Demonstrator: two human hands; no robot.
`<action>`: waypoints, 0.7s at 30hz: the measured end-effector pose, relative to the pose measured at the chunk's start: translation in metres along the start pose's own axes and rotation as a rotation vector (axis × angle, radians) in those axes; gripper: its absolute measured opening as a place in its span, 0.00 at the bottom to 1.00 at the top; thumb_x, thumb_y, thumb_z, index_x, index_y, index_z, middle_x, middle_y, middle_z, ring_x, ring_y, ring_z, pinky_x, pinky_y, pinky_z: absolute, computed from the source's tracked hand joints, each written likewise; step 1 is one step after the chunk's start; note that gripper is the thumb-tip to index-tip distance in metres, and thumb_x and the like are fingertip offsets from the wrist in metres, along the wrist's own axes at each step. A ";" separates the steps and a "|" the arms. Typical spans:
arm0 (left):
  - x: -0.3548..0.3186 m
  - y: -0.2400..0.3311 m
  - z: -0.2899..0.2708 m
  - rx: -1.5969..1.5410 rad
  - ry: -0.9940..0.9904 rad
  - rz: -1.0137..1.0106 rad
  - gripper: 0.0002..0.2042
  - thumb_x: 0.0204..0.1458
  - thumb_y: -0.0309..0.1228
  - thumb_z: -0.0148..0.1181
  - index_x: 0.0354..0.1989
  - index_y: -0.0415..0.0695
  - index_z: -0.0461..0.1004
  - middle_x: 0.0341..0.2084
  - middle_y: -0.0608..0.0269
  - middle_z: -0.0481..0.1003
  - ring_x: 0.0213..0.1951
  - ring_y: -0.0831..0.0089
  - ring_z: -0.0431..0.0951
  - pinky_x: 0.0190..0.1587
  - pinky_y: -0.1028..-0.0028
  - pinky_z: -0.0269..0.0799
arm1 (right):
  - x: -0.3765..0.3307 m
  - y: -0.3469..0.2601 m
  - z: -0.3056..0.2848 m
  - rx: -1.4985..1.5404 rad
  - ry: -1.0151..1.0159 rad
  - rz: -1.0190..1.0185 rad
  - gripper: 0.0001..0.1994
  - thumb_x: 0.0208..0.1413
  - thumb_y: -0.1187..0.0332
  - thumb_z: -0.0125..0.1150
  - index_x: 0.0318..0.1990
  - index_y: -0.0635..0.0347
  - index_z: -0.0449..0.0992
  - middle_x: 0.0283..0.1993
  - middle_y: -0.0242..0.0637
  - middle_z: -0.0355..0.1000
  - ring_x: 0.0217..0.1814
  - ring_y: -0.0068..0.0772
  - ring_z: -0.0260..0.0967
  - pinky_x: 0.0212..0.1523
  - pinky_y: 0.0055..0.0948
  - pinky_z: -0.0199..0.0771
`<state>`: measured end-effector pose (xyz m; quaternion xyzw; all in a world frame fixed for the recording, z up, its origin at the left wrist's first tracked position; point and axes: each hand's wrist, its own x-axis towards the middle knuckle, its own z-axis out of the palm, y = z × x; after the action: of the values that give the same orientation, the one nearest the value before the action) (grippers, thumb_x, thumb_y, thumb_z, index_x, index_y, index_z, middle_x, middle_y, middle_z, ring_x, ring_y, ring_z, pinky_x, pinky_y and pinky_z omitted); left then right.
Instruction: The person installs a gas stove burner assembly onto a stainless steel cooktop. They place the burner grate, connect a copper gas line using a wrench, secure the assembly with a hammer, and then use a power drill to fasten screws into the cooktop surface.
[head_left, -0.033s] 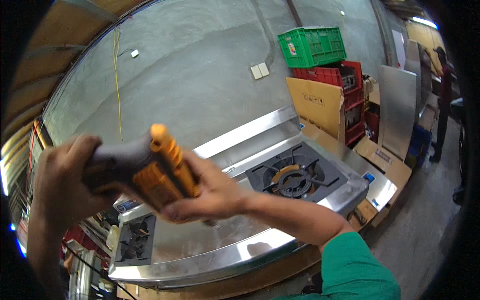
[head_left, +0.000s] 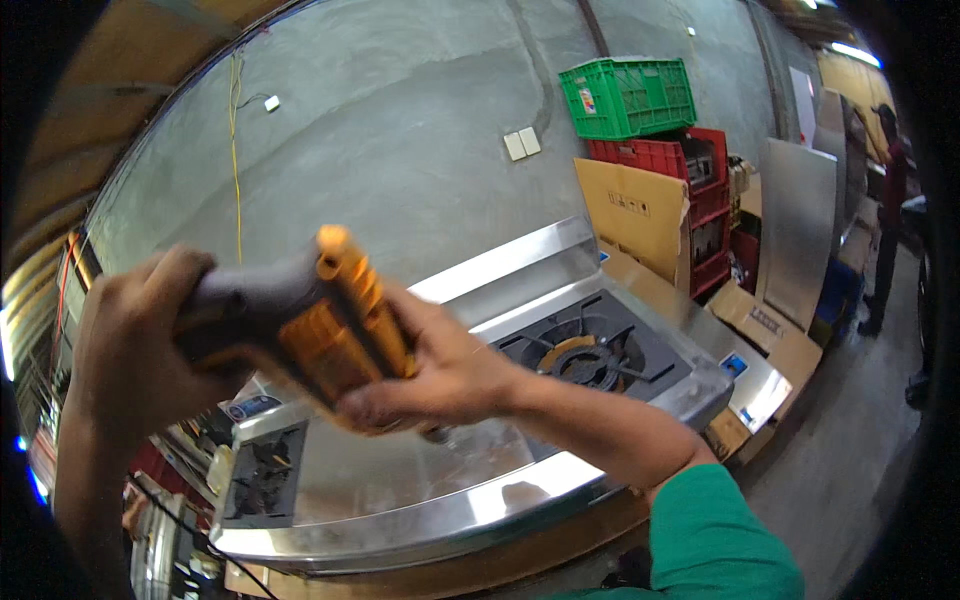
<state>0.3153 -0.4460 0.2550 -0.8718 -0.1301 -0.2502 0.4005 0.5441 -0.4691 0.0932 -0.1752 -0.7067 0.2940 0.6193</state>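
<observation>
Above a stainless steel gas stove (head_left: 400,480), I hold up an orange and dark grey hand-held power tool (head_left: 325,345). Its exact kind is unclear in the motion blur. My left hand (head_left: 150,330) is wrapped round the grey grip-like end. My right hand (head_left: 440,370) clasps the orange ribbed end, thumb below and fingers behind it. Under my right forearm sits a black burner (head_left: 590,355) with a pan support. A second dark burner (head_left: 265,475) is at the stove's left end. The tool and my hands hide part of the stovetop.
Behind the stove is a grey wall (head_left: 400,140) with a hanging yellow cord (head_left: 237,180). To the right are a green crate (head_left: 630,98) on red crates (head_left: 710,205), cardboard (head_left: 632,215) and a leaning metal sheet (head_left: 797,230). A person (head_left: 885,220) stands far right.
Both hands and the tool sit slightly higher and further right in the picture. The tool stays held in both hands. The background has shifted only a little.
</observation>
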 end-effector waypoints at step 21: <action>0.227 0.132 0.209 -0.045 -0.354 -0.199 0.25 0.37 0.40 0.74 0.42 0.43 0.71 0.32 0.52 0.78 0.34 0.50 0.82 0.38 0.57 0.80 | -0.031 0.093 -0.320 -0.016 0.194 0.093 0.35 0.49 0.45 0.74 0.54 0.65 0.72 0.47 0.39 0.76 0.49 0.31 0.75 0.53 0.34 0.76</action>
<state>0.6317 -0.3659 0.1783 -0.8937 -0.2784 -0.1342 0.3251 0.8520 -0.3539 0.0296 -0.2401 -0.6370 0.2985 0.6689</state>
